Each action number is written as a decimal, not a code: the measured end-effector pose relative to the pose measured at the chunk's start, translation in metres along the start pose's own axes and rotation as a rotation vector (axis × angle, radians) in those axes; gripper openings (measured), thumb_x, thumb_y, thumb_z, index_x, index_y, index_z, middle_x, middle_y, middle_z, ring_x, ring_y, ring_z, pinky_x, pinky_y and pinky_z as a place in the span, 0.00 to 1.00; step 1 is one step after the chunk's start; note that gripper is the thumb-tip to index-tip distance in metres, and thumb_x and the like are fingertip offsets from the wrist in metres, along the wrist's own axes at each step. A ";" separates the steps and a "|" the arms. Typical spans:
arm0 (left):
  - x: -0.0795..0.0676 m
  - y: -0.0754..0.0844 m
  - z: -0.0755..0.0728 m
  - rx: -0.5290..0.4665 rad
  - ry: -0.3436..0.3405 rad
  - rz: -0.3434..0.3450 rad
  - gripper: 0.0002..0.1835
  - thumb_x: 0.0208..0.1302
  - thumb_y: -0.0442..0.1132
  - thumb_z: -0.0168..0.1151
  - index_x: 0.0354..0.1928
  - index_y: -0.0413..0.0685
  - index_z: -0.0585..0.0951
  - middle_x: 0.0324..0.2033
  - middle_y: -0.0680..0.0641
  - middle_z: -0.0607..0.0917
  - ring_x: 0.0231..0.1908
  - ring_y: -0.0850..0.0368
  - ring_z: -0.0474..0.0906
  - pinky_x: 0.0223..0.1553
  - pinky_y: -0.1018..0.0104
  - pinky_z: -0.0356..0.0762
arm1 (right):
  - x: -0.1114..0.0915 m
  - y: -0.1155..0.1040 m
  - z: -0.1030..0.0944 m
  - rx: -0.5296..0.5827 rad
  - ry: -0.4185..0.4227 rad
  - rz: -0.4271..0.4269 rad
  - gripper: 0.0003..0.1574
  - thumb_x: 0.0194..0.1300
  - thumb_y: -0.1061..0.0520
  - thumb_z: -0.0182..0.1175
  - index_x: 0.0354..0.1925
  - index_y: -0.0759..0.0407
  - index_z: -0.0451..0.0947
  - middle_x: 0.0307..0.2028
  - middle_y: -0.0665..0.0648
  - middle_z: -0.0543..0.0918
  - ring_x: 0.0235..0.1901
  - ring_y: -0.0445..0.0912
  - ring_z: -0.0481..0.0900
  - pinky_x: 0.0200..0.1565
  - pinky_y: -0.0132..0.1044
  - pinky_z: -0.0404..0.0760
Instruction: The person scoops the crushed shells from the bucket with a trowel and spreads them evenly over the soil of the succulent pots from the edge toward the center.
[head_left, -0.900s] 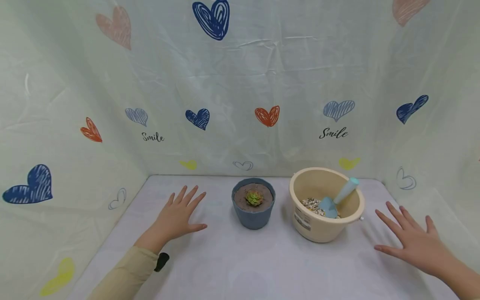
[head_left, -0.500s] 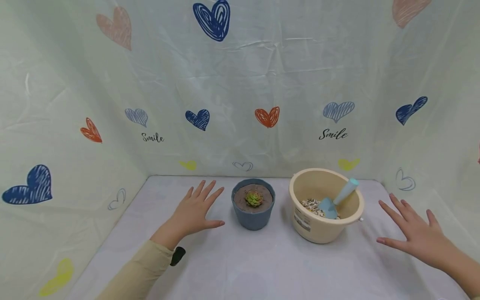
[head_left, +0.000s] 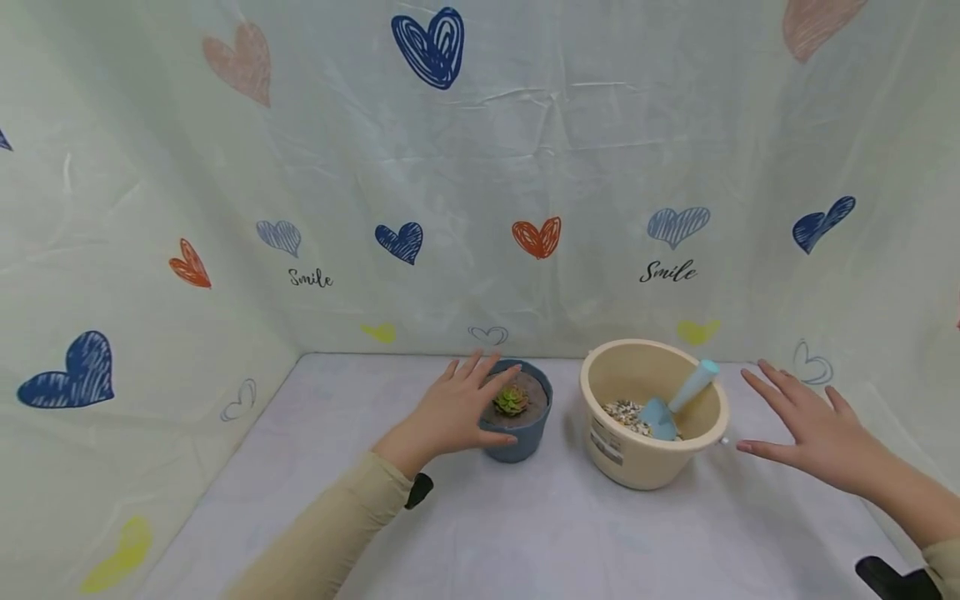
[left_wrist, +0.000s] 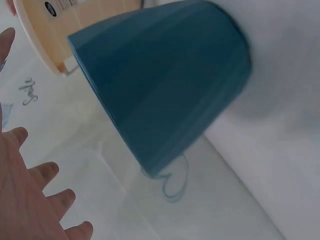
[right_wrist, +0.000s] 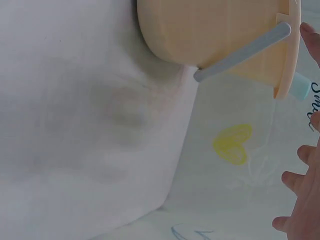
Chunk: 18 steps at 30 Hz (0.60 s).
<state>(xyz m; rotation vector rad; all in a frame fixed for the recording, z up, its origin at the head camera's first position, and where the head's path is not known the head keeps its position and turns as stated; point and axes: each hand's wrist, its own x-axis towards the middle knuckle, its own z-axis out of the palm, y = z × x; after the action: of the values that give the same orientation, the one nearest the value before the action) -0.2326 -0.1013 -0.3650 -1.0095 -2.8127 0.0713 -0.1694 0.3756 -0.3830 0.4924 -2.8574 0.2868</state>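
Observation:
My left hand point(head_left: 457, 408), fingers spread, hovers at the left side of a blue flower pot point(head_left: 528, 433) and covers part of its rim in the head view. Brown soil fills the pot, with a small green succulent point(head_left: 512, 400) in its middle. In the left wrist view the pot's side point(left_wrist: 165, 85) is apart from the fingers. To the right stands a cream bucket point(head_left: 637, 462) holding mixed pebbly grit point(head_left: 626, 414) and a light blue trowel point(head_left: 660, 417), its handle leaning on the rim. My right hand point(head_left: 817, 433), fingers spread, hovers just right of the bucket and holds nothing.
Both containers stand on a white-covered table point(head_left: 525, 533). A pale curtain point(head_left: 465, 167) printed with hearts closes off the back and both sides. The bucket's grey handle point(right_wrist: 242, 52) hangs down at its side in the right wrist view.
My left hand has moved right, from the table's left part to the pot. The right hand has risen slightly and come nearer to the bucket. Pot, bucket and trowel have stayed in place.

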 end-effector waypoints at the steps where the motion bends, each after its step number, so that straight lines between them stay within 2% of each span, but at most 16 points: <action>1: 0.004 0.004 0.000 0.001 -0.003 0.005 0.54 0.52 0.77 0.56 0.77 0.64 0.52 0.75 0.45 0.53 0.73 0.41 0.47 0.67 0.40 0.52 | 0.002 -0.001 -0.001 0.002 -0.002 0.006 0.66 0.56 0.36 0.68 0.78 0.52 0.40 0.75 0.68 0.45 0.70 0.69 0.45 0.60 0.72 0.23; 6: 0.025 0.022 -0.003 0.004 -0.014 0.025 0.54 0.53 0.79 0.53 0.77 0.65 0.50 0.75 0.45 0.52 0.73 0.42 0.46 0.66 0.39 0.53 | 0.016 -0.011 -0.007 0.049 -0.025 0.048 0.64 0.55 0.35 0.68 0.76 0.57 0.47 0.71 0.72 0.52 0.65 0.73 0.53 0.59 0.77 0.33; 10: 0.040 0.035 -0.003 -0.012 -0.014 0.047 0.54 0.53 0.79 0.51 0.77 0.65 0.49 0.75 0.45 0.52 0.73 0.42 0.45 0.66 0.40 0.55 | 0.027 -0.017 -0.011 0.099 -0.038 0.074 0.63 0.53 0.36 0.70 0.73 0.62 0.53 0.69 0.75 0.56 0.63 0.74 0.55 0.55 0.80 0.46; 13: 0.051 0.045 -0.003 -0.031 -0.013 0.057 0.54 0.54 0.79 0.51 0.77 0.64 0.50 0.75 0.45 0.52 0.73 0.43 0.46 0.67 0.40 0.54 | 0.036 -0.022 -0.013 0.141 -0.054 0.083 0.63 0.51 0.37 0.72 0.72 0.65 0.55 0.67 0.76 0.58 0.63 0.75 0.56 0.52 0.79 0.55; 18: 0.068 0.061 -0.001 -0.027 -0.019 0.065 0.53 0.54 0.79 0.51 0.77 0.64 0.50 0.75 0.46 0.52 0.73 0.45 0.48 0.67 0.42 0.54 | 0.046 -0.028 -0.015 0.207 -0.098 0.094 0.62 0.50 0.37 0.73 0.71 0.66 0.57 0.67 0.76 0.60 0.63 0.74 0.57 0.52 0.76 0.61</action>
<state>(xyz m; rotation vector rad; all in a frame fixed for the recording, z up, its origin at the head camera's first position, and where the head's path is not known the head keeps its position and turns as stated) -0.2458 -0.0115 -0.3608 -1.1122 -2.8052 0.0515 -0.1989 0.3390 -0.3532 0.4198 -2.9664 0.5961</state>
